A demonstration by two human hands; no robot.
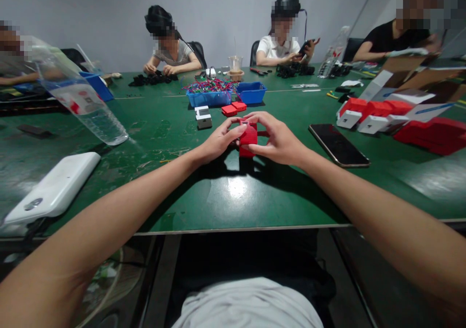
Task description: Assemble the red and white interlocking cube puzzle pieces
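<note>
Both my hands meet over the middle of the green table (233,197) and grip one small red plastic block (248,136). My left hand (220,141) pinches its left side with thumb and fingers. My right hand (278,138) curls over its top and right side. Just beyond lie two red flat pieces (233,108) and two white-grey pieces (203,117).
Two blue bins (251,93), one full of coloured wires, stand behind. A black phone (338,145) lies at right beside red and white boxes (371,116). A water bottle (78,97) and a white device (54,189) sit at left. Several people work at the far edge.
</note>
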